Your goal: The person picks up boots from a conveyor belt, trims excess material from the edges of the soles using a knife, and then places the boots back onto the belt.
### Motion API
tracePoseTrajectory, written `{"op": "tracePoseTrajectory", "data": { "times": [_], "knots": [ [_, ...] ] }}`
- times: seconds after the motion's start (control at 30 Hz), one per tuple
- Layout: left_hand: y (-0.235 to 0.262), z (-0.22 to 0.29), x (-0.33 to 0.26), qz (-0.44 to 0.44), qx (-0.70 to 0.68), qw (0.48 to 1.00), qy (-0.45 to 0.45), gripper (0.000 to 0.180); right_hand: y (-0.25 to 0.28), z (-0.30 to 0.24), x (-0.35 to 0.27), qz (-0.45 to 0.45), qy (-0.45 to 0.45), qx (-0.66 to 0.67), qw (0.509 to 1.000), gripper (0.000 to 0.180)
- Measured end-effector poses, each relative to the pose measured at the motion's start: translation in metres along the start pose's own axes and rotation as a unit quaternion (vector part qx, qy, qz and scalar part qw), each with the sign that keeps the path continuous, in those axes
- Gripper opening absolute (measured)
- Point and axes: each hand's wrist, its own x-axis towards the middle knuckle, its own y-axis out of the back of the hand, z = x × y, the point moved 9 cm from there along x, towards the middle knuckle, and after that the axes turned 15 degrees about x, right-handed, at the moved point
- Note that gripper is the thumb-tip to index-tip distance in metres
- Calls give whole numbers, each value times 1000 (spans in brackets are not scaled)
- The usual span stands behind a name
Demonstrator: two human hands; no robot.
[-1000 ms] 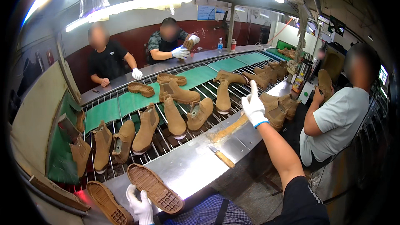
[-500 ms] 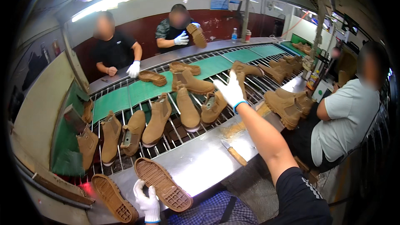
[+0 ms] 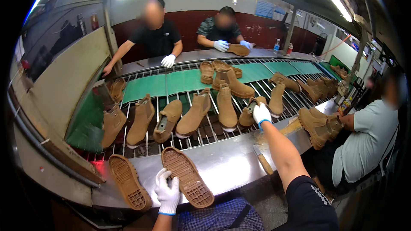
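Observation:
My right hand (image 3: 262, 113), in a white glove, is closed at the upper edge of a tan ankle boot (image 3: 247, 115) tipped on the rack; its fingertips are partly hidden. Just behind it stands another tan boot (image 3: 277, 99). My left hand (image 3: 168, 193), also gloved, has thumb and fingers apart beside the left edge of a brown shoe sole (image 3: 187, 177), its fingertips close to or touching it. That sole lies tread pattern up on the metal ledge. A second brown sole (image 3: 129, 182) lies to its left.
Several tan boots (image 3: 194, 113) stand along the bar rack (image 3: 205, 134), before green mats (image 3: 184, 81). A knife (image 3: 263, 160) with a wooden handle lies on the metal ledge (image 3: 233, 167). Two co-workers (image 3: 158, 38) are across; another person (image 3: 364, 134) sits at right.
My right hand has drawn back toward me to the tipped boot. The view has swung left. Across the rack, one co-worker reaches to the side; the other has lowered a sole.

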Motion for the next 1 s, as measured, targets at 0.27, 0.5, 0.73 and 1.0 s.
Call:
{"op": "tracePoseTrajectory", "data": {
  "times": [0.27, 0.5, 0.73, 1.0],
  "knots": [
    [4, -7, 3, 8, 10, 1000, 7, 35, 20, -20, 14, -2, 92, 93, 991, 40],
    [8, -11, 3, 21, 9, 1000, 0, 32, 95, -145, -122, -176, 45, 264, 947, 41],
    [-9, -1, 1, -35, -2, 999, -4, 42, 100, -79, -268, -209, 104, 270, 934, 41],
    [-62, -43, 113, -157, 243, 956, 39, 77, 78, -153, -238, -329, 243, 165, 898, 53]
  ]
}}
